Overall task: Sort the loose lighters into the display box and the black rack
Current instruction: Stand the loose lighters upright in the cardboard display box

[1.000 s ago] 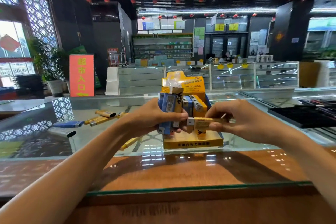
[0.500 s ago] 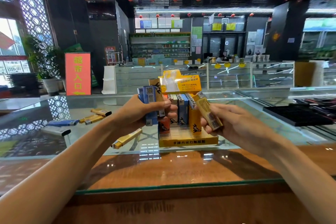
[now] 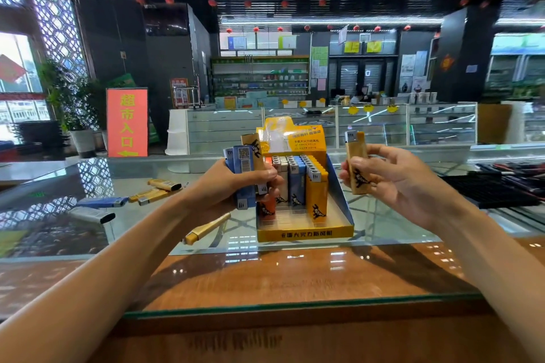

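A yellow display box [image 3: 303,233] stands on the glass counter with several upright lighters in its back rows: orange, white, blue and yellow. My left hand [image 3: 224,186] grips a bundle of lighters [image 3: 244,168], mostly blue with one tan, just left of the box. My right hand [image 3: 392,183] holds a single tan lighter [image 3: 356,168] upright to the right of the box. The black rack [image 3: 486,190] lies flat at the far right. Loose lighters lie on the glass at left: a gold lighter [image 3: 206,228], a blue lighter [image 3: 101,202], a white lighter [image 3: 91,215] and yellow lighters [image 3: 159,190].
The counter has a glass top over wood, with its near edge [image 3: 295,308] close to me. More dark items lie behind the rack at far right. Glass showcases, shelves and a red sign stand across the shop floor.
My right hand drew the tan lighter away from the bundle, turned it from flat to upright and moved it right of the box. The left hand with the bundle shifted left.
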Available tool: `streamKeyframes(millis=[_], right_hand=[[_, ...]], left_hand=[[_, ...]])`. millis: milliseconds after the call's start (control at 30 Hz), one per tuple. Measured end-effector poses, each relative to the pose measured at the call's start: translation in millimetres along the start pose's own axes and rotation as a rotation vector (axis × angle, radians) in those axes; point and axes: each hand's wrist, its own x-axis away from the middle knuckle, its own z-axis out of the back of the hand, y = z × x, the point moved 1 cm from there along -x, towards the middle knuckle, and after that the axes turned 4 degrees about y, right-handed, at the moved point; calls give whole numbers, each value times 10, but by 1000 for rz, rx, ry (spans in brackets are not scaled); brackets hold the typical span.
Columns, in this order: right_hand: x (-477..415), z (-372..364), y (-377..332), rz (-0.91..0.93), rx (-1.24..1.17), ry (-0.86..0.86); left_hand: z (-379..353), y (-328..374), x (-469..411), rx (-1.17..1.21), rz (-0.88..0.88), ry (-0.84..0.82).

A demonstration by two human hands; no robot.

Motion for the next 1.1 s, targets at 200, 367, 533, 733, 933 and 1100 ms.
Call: streamKeyframes(millis=[200, 367, 533, 733, 933, 1100], right_hand=[[-56, -46, 5, 55, 142, 4], [-215, -9, -82, 172, 262, 85], [-552, -21, -194, 297, 388, 244], [-815, -95, -37, 380, 672, 335], [-860, -6, -56, 506, 888, 418], [-862, -44, 120, 494, 1013, 298]], left_hand=[[-10, 3, 11, -31, -13, -25], [-31, -4, 23, -38, -7, -61], [-69, -43, 26, -2, 55, -152], [-123, -76, 14, 29, 82, -159], [-173, -73, 29, 31, 1, -200], [-193, -50, 54, 8, -21, -202]])
